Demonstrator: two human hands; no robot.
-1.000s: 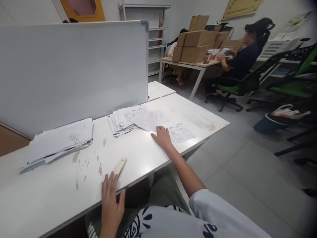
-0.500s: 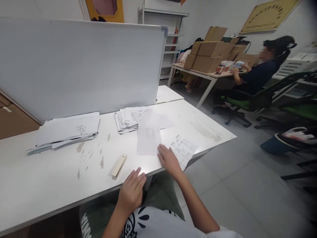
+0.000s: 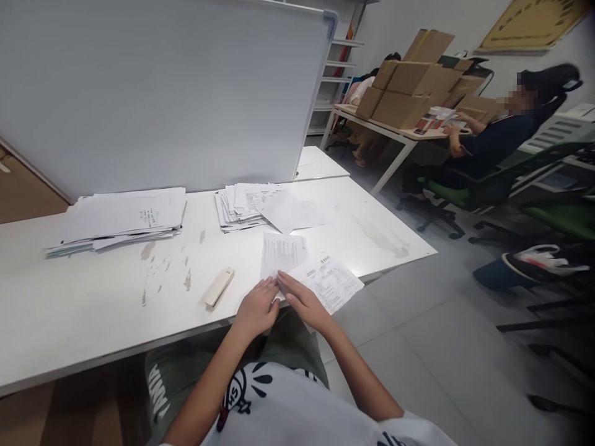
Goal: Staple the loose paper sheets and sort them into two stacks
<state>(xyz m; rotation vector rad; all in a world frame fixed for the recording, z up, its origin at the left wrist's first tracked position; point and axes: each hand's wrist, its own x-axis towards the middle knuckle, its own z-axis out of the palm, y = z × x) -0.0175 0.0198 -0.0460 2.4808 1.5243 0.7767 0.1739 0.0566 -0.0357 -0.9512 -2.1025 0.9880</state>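
My left hand (image 3: 257, 306) and my right hand (image 3: 304, 300) meet at the front edge of the white desk (image 3: 116, 310). Both rest with fingers stretched out on the near end of a printed sheet (image 3: 282, 253). A second printed sheet (image 3: 328, 282) lies partly under my right hand and juts over the desk edge. A cream stapler (image 3: 219, 287) lies just left of my left hand. Behind the sheets sits a fanned stack of papers (image 3: 242, 206) with a loose sheet (image 3: 292, 214) on its right.
A larger paper pile (image 3: 118, 220) lies at the back left, against a white partition board (image 3: 162, 93). To the right, a seated person (image 3: 488, 139) works at a table stacked with cardboard boxes (image 3: 409, 87). Green office chairs (image 3: 558, 217) stand on the grey floor.
My right hand has slid a sheet from the stack toward the desk's front edge. My left hand moved right, past the stapler, and now rests on that sheet too.
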